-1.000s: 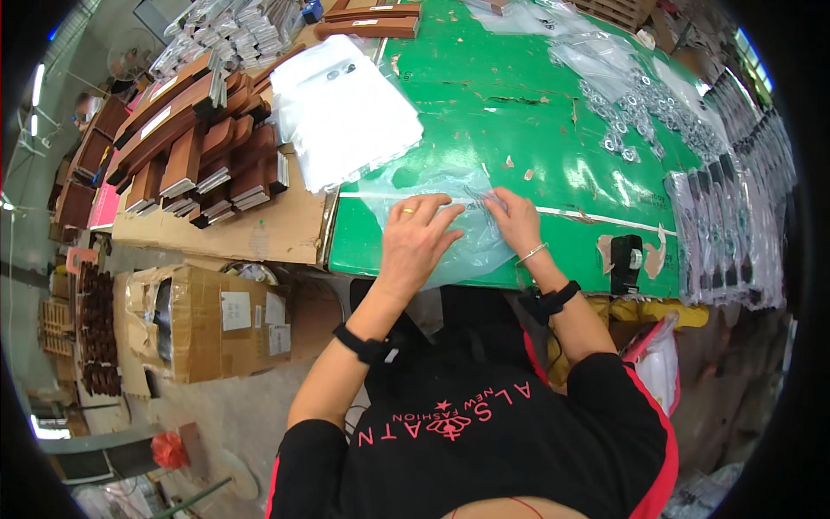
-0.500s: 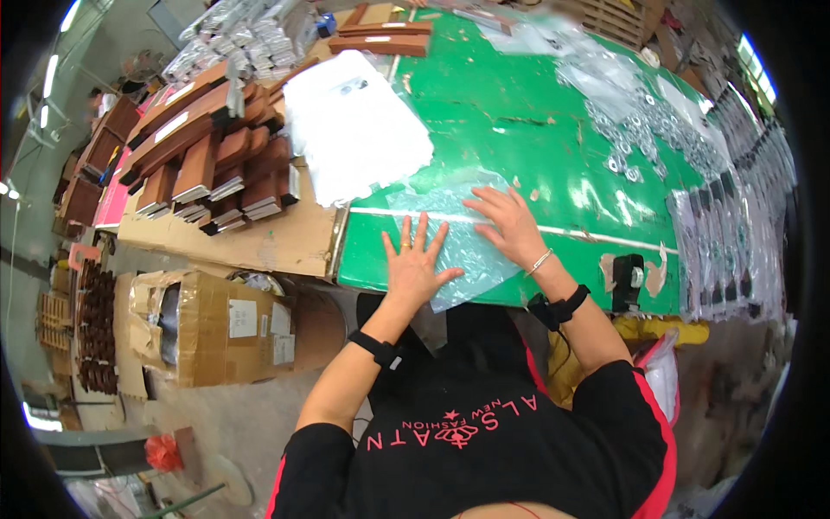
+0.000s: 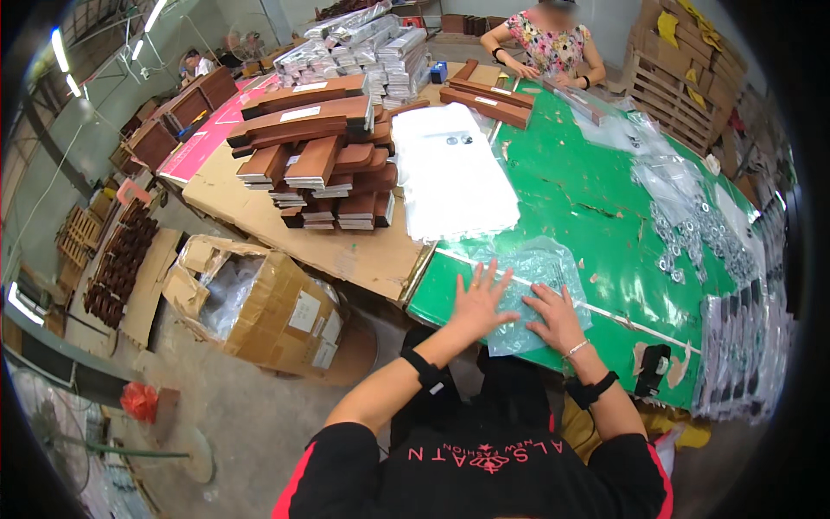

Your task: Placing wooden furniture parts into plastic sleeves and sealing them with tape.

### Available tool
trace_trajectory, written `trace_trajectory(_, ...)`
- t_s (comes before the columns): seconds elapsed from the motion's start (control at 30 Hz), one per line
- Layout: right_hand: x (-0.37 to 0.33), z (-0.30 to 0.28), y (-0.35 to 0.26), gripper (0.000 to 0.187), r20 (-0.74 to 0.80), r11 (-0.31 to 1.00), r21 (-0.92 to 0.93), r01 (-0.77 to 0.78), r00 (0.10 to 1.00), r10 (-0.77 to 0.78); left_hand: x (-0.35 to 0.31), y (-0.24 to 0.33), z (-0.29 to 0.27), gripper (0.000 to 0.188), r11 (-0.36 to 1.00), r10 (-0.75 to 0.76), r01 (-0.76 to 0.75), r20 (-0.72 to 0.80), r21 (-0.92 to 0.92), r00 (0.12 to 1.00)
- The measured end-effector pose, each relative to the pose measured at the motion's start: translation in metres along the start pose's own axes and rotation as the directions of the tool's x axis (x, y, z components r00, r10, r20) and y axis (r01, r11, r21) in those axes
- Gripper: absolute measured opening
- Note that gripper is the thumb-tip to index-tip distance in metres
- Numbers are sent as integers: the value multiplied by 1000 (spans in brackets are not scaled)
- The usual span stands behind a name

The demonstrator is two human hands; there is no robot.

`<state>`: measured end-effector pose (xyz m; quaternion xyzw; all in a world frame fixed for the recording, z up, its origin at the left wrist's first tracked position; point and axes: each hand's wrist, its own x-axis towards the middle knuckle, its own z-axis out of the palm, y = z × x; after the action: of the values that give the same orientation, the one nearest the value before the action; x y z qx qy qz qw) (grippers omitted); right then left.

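Observation:
A crinkled, see-through bluish plastic bag [image 3: 540, 261] lies flat at the near edge of the green table [image 3: 622, 225]. Its left part is under my left hand [image 3: 477, 304], which is spread flat with the fingers apart. To the right, my right hand [image 3: 556, 322] rests on the bag's near right part, fingers stretched out and loosely parted. Neither hand grips anything. Just beyond them is a pile of white plastic sheets or bags [image 3: 450, 169] with small dark marks at its far end.
Brown wooden pieces [image 3: 316, 160] are stacked on cardboard at the left. An open carton [image 3: 281, 320] stands on the floor. Metal washers [image 3: 679, 238] and wrapped parts [image 3: 745, 355] lie right, near a black device [image 3: 653, 370]. Another person [image 3: 553, 48] works at the far edge.
My view has swung up and left, bringing the person across the table into sight. On the bag, my right hand has come nearer to me; my left hand stays spread on it.

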<state>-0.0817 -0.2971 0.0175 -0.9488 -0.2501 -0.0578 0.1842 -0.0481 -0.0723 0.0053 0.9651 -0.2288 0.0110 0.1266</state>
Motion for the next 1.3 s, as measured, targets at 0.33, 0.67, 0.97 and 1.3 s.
trace_trajectory(0.33,20,-9,15,44,-86,960,280,17,996,8,91,-171,-219,70,-291,-737,-366,-37,-884,675)
trace_trajectory(0.67,4,0,1,39,-123,965,261,34,992,-2,137,-198,-234,43,-263,-894,-336,97,-904,438)
trace_trajectory(0.97,13,-29,-1,47,-256,837,547,-38,944,210,47,-55,-170,37,218,-644,-196,-292,-956,707)
trace_trajectory(1.3,47,-50,-60,99,-342,776,623,-99,858,383,-39,84,-34,44,692,-357,94,-227,-716,906)
